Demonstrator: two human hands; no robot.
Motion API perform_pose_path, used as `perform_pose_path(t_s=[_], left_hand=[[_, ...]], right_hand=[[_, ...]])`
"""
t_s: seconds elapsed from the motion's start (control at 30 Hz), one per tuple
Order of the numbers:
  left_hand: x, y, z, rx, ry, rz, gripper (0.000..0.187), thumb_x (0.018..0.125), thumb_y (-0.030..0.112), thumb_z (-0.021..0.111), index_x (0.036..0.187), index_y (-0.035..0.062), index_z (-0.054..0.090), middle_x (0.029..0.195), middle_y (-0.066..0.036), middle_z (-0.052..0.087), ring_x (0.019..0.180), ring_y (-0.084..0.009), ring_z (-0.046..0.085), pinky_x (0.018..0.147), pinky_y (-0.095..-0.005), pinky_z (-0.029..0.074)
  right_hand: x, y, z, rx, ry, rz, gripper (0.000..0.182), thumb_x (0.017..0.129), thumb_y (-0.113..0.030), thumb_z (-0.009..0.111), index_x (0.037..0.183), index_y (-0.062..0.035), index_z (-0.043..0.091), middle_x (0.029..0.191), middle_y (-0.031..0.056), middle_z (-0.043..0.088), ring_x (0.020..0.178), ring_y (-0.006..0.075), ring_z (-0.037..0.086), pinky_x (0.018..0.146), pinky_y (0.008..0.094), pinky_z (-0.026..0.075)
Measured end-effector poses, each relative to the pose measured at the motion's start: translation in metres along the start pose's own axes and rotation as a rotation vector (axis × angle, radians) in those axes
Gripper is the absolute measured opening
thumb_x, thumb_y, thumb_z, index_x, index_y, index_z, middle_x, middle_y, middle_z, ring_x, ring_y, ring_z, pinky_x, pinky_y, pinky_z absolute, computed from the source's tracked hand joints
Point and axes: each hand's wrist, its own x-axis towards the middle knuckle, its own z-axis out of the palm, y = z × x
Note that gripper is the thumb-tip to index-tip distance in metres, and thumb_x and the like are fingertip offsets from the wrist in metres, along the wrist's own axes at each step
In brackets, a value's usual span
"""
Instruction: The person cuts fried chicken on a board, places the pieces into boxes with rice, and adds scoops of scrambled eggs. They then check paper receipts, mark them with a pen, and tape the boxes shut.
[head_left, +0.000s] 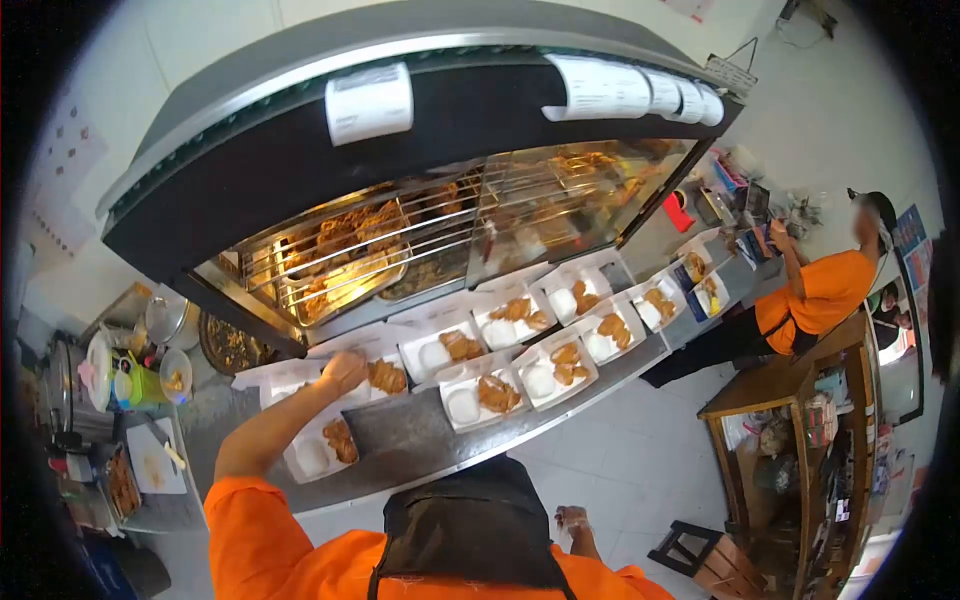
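Observation:
My left hand [345,371] reaches over the back row of open white boxes at the left end of the counter, its fingers curled down at a box; what they hold, if anything, is hidden. Beside it, a box holds browned chicken pieces [387,377]. Below it, another box holds a white rice mound [312,457] and chicken. Several more boxes with rice and chicken [498,394] line the counter to the right. My right hand [572,517] hangs low at my right side, away from the counter, fingers apart and nothing visible in it.
A lit glass warmer [350,250] with trays of fried food stands behind the boxes. At the left are a cutting board [155,460] with a knife, a pot and bowls. A co-worker in orange [820,290] stands at the counter's right end. A wooden shelf [770,400] and a stool [710,560] stand behind.

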Motion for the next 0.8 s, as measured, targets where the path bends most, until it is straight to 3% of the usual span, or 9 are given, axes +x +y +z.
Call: perform_pose_path(t_s=[0.07,0.13,0.2,0.27,0.33,0.4,0.53,0.63,0.8], left_hand=[[0.006,0.004,0.026,0.084,0.102,-0.067,0.02,0.09,0.014,0.058,0.099,0.006,0.074,0.088,-0.012,0.071,0.083,-0.0267,0.072,0.067,-0.0404,0.058],[0.007,0.009,-0.01,0.03,0.043,-0.065,0.022,0.09,0.016,0.06,0.105,0.006,0.073,0.092,-0.014,0.071,0.085,-0.0266,0.072,0.067,-0.0407,0.057],[0.012,0.022,-0.082,-0.031,-0.012,-0.068,0.026,0.089,0.017,0.061,0.11,0.006,0.072,0.096,-0.015,0.071,0.086,-0.0264,0.072,0.067,-0.0411,0.057],[0.02,0.033,-0.198,-0.29,-0.182,-0.079,0.033,0.09,0.024,0.065,0.115,0.0038,0.07,0.102,-0.018,0.069,0.087,-0.0278,0.07,0.068,-0.0424,0.057],[0.03,0.038,-0.261,-0.697,0.447,0.084,0.046,0.084,0.028,0.075,0.121,0.0021,0.065,0.094,-0.02,0.067,0.083,-0.0317,0.069,0.069,-0.046,0.055],[0.036,0.045,-0.372,-0.828,0.58,-0.025,0.034,0.084,0.017,0.077,0.112,0.0009,0.067,0.096,-0.016,0.065,0.079,-0.0248,0.068,0.064,-0.0381,0.056],[0.078,0.059,-0.47,-0.977,1.273,-0.25,0.023,0.082,0.001,0.078,0.101,0.0004,0.065,0.098,-0.009,0.061,0.071,-0.0111,0.059,0.05,-0.0215,0.044],[0.114,0.054,-0.5,-0.787,1.462,-0.482,0.024,0.08,0.004,0.081,0.099,0.0002,0.067,0.096,-0.008,0.059,0.07,-0.012,0.056,0.053,-0.0241,0.044],[0.141,0.036,-0.52,-0.174,1.629,-0.472,0.018,0.078,0.005,0.083,0.091,0.0015,0.071,0.095,-0.007,0.058,0.075,-0.0123,0.054,0.057,-0.0249,0.041]], right_hand=[[0.003,-0.004,0.003,0.013,0.178,-0.082,0.007,0.087,-0.017,0.061,0.089,-0.0161,0.067,0.078,0.0077,0.068,0.066,0.0233,0.065,0.054,0.0402,0.05],[0.01,-0.004,0.009,0.024,0.342,-0.171,0.004,0.083,-0.021,0.062,0.081,-0.0194,0.064,0.075,0.0066,0.067,0.068,0.0263,0.065,0.055,0.0423,0.05],[0.013,0.009,0.01,0.032,0.505,-0.262,0.006,0.078,-0.025,0.062,0.073,-0.0227,0.061,0.072,0.0056,0.065,0.069,0.0293,0.065,0.057,0.0444,0.05],[0.02,0.025,0.0,0.05,0.444,-0.239,0.005,0.08,-0.025,0.062,0.076,-0.0213,0.062,0.073,0.0059,0.066,0.07,0.0291,0.066,0.058,0.0444,0.051],[0.031,0.035,-0.014,0.047,0.304,-0.198,0.006,0.081,-0.025,0.062,0.079,-0.0198,0.062,0.074,0.0062,0.067,0.071,0.029,0.066,0.059,0.0444,0.051],[0.038,0.043,-0.041,0.023,0.204,-0.214,0.008,0.082,-0.026,0.062,0.083,-0.0183,0.063,0.075,0.0065,0.068,0.071,0.0289,0.067,0.059,0.0444,0.052],[0.065,0.056,-0.098,-0.141,0.032,-0.328,0.011,0.084,-0.025,0.062,0.09,-0.0163,0.066,0.077,0.0062,0.07,0.072,0.0266,0.068,0.061,0.0436,0.054],[0.113,0.108,-0.109,-0.42,-0.168,-0.293,0.016,0.083,-0.021,0.063,0.097,-0.0171,0.07,0.081,0.004,0.071,0.07,0.0203,0.068,0.063,0.0409,0.056],[0.179,0.185,-0.088,0.38,0.009,0.005,0.013,0.089,-0.007,0.059,0.096,-0.0106,0.07,0.078,0.0051,0.069,0.064,0.0163,0.063,0.05,0.0312,0.048]])
